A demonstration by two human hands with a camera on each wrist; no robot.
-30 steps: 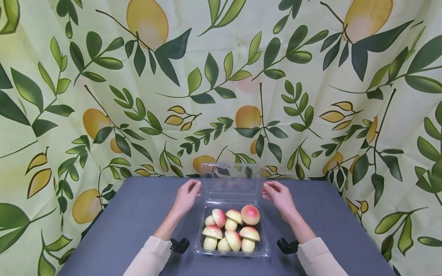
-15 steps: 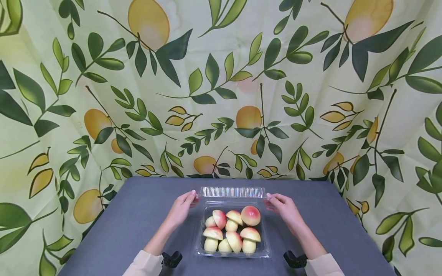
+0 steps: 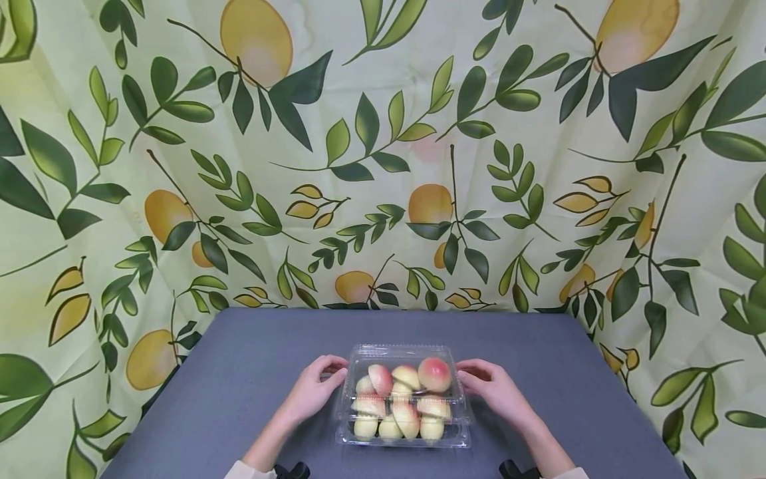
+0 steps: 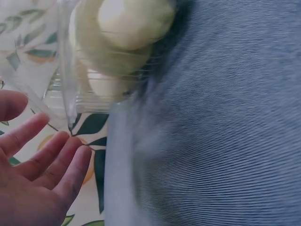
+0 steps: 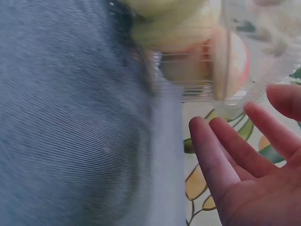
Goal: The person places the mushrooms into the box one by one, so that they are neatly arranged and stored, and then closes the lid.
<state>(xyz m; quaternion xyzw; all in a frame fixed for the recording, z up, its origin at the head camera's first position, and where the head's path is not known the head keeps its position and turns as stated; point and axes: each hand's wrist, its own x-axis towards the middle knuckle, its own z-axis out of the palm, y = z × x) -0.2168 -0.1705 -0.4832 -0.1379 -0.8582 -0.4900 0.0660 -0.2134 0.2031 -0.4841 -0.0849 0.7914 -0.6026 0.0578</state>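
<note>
A clear plastic clamshell box (image 3: 402, 442) sits near the front of the table. Its hinged lid (image 3: 397, 350) now lies over the tray; whether the rims meet is hard to tell. Inside are several mushroom-shaped pieces (image 3: 405, 419), cream with pink-red caps. My left hand (image 3: 314, 388) is at the box's left side, fingertips by the lid's edge. On the opposite side is my right hand (image 3: 493, 391), likewise beside the lid. Both wrist views show spread, lightly bent fingers around no object; contact with the plastic is unclear.
A blue-grey cloth covers the table (image 3: 257, 346). Behind it and along both sides hangs a fabric backdrop (image 3: 371, 153) printed with leaves and orange fruit. Black wrist straps (image 3: 293, 471) show at the bottom edge.
The lid has swung from upright at the back, forward and down over the tray. Both hands came toward me with it, from pinching its sides to loosened fingers. The box stayed put.
</note>
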